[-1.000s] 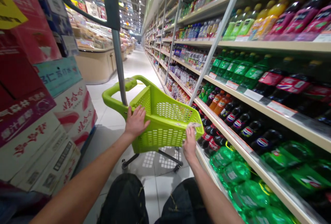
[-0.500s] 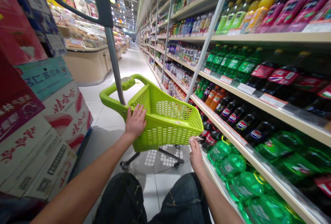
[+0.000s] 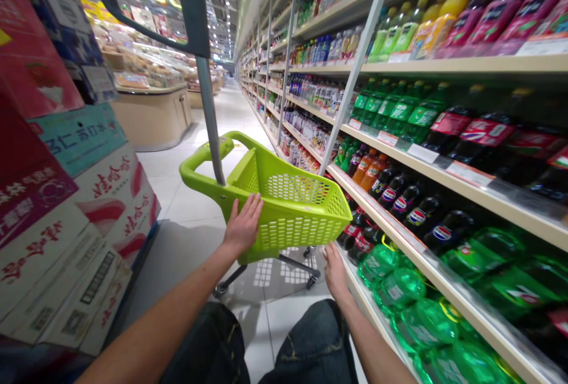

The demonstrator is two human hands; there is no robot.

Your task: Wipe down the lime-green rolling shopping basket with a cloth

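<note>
Aisle: pale tiled floor (image 3: 173, 192) running away to the upper centre of the frame.
Shelves: racks (image 3: 461, 67) of drinks fill the right side; green bottles (image 3: 435, 316) lie at lower right.
Boxes: a stack (image 3: 109, 189) at the left edge, with a display case (image 3: 151, 115) behind it at upper left.
Cart: the green cart (image 3: 290, 231) stands upright on its wheels in the middle of the frame, between boxes and shelves.
Pole: grey pole (image 3: 207, 112), rising from the cart's left end to a dark loop at upper left; how it joins the cart is unclear.
Left hand: the left hand (image 3: 243, 224) lies against the near side of the cart, just below the rim, fingers straight and close together, pressing flat with nothing gripped.
Right hand: the right hand (image 3: 336, 271) is right of centre, just below the cart's right corner, fingers partly extended; whether they touch the cart or hold anything small, I cannot tell.
Knees: dark trousers (image 3: 308, 342) at lower centre; the person seems to be sitting or crouching.
Step in hand: apparently steadying the cart with the left while the right attends to its right corner.
Next move: any work at that corner would call for a firm left palm and right fingers kept clear of the shelf edge.
</note>
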